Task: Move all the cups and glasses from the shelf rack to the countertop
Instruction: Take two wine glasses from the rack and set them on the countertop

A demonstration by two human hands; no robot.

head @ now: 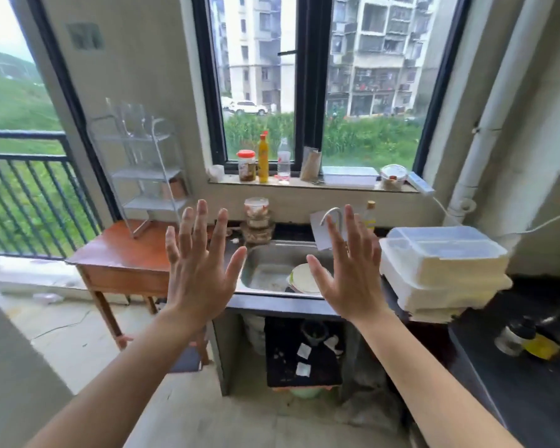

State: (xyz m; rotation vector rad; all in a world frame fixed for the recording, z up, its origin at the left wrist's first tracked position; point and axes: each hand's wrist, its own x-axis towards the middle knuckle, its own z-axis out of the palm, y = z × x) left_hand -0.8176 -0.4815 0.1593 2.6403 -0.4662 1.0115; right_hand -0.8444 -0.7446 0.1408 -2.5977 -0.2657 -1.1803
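Observation:
A grey wire shelf rack point(149, 174) stands on a brown wooden table point(117, 253) at the left, against the wall. Clear glasses point(133, 119) sit on its top tier, blurred. A brownish cup point(174, 188) rests on a lower tier. The dark countertop point(511, 376) runs along the right side. My left hand point(198, 270) and my right hand point(353, 270) are raised in front of me, palms forward and fingers spread, holding nothing. Both hands are well short of the rack.
A steel sink point(272, 270) with a plate point(304, 278) and a tap point(332, 215) lies ahead. Stacked plastic containers point(440, 270) sit right of it. Jars point(256, 218) stand behind the sink. Bottles and boxes line the windowsill point(304, 182). A balcony railing point(29, 195) is at left.

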